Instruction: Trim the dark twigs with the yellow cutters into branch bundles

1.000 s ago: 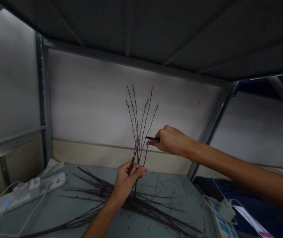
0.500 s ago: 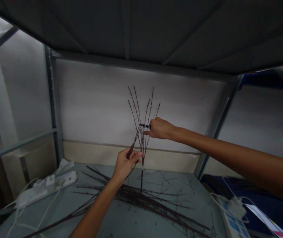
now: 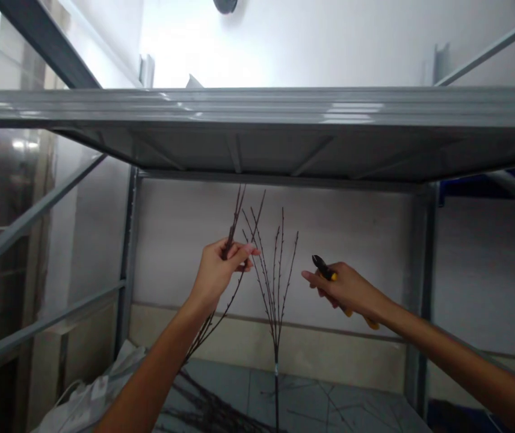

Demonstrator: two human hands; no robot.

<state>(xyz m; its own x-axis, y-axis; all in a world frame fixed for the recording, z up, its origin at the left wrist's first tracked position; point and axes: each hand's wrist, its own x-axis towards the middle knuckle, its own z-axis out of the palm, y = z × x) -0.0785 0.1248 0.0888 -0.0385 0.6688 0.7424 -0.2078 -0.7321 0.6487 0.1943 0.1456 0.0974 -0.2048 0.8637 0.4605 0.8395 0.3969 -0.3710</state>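
My left hand (image 3: 215, 270) is closed around a few thin dark twigs (image 3: 238, 210), whose tips rise above the fingers while budded stems hang below the wrist. Black-jawed pliers (image 3: 322, 264) with yellow handles sit in my closed right hand (image 3: 352, 288), jaws pointing up and left. Between the hands stands an upright branch (image 3: 276, 346) that fans into several budded twigs, with a pale band round its stem. Neither hand visibly grips this branch; its lower end runs out of view.
A heap of dark twigs (image 3: 212, 409) lies on the grey shelf surface (image 3: 234, 376), with loose pieces to the right. A metal shelf beam (image 3: 257, 107) crosses overhead. A white power strip (image 3: 81, 403) is at the lower left.
The view has tilted up, showing the upper shelf. My right hand has drawn the pliers away to the right of the upright branch. My left hand and its twigs have moved up and left from the stem.
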